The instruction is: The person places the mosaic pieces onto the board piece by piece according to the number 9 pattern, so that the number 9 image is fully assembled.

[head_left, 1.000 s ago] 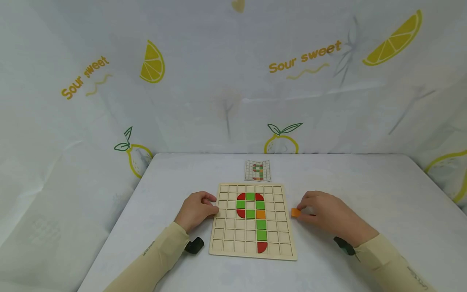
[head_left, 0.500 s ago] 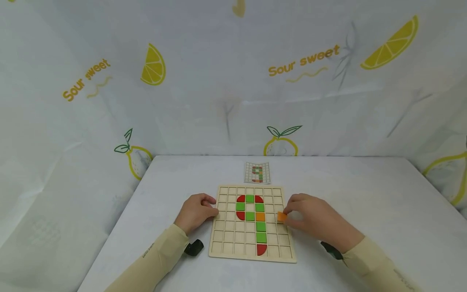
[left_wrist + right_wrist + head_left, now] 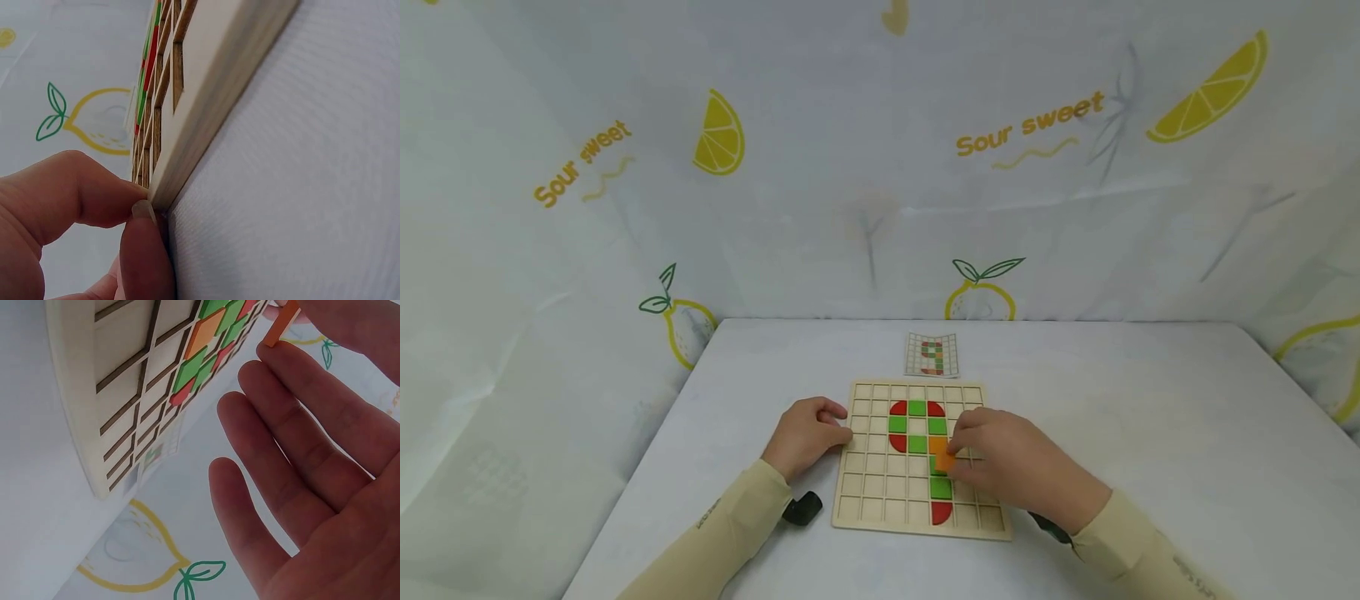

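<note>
A wooden grid board lies on the table, set with red quarter-round tiles, green square tiles and one orange square tile. My left hand is at the board's left edge; in the left wrist view its index finger and thumb pinch that edge. Above the board's lower column, my right hand holds a second orange square tile between thumb and index finger. Its other fingers are spread out. In the head view this tile partly covers a green one.
Behind the board lies a printed card with a small coloured grid pattern. Black wrist devices sit beneath both wrists. A white cloth backdrop with lemon prints rises at the table's far edge.
My right hand has carried the orange tile leftward, from beside the board's right edge to over the column of coloured tiles. The left hand has stayed at the board's left edge.
</note>
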The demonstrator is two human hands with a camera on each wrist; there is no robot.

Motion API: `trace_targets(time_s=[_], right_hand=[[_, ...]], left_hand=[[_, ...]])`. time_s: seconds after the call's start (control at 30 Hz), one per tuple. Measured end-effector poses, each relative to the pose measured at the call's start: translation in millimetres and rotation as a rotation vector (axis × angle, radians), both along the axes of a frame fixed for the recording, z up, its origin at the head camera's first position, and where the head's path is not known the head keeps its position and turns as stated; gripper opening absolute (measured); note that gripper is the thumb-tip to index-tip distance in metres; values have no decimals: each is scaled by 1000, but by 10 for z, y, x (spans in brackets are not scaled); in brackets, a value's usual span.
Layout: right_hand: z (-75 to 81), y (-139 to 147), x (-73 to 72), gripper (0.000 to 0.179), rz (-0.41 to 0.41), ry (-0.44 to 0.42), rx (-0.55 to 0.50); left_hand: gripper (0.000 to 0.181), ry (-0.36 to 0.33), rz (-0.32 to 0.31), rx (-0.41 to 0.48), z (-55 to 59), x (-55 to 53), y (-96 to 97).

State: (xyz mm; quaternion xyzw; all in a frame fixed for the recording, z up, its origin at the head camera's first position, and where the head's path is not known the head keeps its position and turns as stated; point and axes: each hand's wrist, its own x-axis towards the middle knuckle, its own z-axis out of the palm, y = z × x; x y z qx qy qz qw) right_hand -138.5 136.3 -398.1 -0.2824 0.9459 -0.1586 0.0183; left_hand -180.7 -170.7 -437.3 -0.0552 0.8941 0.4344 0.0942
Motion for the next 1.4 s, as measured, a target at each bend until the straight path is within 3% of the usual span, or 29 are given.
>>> trace_targets(time_s=[0.2,0.67,1.0,1.4], right_hand=[[-43,-78,62,14,101,73,-13],[-85,-269,197,14,224,104,9],[-114,-353,238,11,232,68,87],[-149,-364,251,12,239,83,101]], left_hand=[[31,-3,-5,18,6,8,12],[31,-1,-3,10,28,14,1],[31,-1,-5,4,15,-3,-4],[32,-5,-8,13,6,-9,-9]])
